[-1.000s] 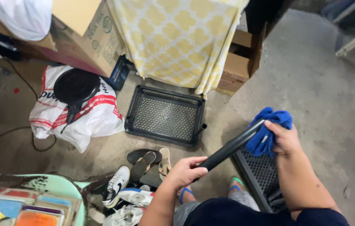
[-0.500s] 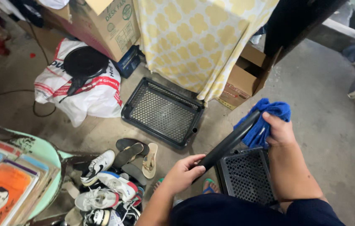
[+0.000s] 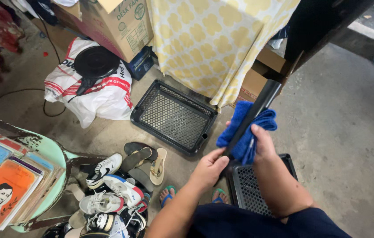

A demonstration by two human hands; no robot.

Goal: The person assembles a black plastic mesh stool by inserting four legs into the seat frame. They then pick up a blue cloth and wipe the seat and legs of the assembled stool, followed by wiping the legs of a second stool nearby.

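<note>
Left hand closed around the lower end of a black flat panel, fingers curled and pressed together on its edge, thumb on top. Right hand gripping a blue cloth, fingers wrapped out of sight behind it, so how far they are spread cannot be told; cloth bunched on both sides of the panel, touching it about halfway up. Panel tilted, rising from the left fingers up and away past the right hand to a free upper end in front of the yellow patterned curtain.

Directly under both hands, a black mesh tray, partly hidden by the right forearm. Beyond the left fingers, a second black mesh tray flat on the concrete floor, its far edge just beside the curtain hem. Below the left wrist, feet in blue-green sandals. Out to the left of the left fingers, loose flip-flops and a heap of sneakers. Farther left, a mint-green stool stacked with books. Well apart, up and left, a white plastic bag with a black round object on it, beside a cardboard box.
</note>
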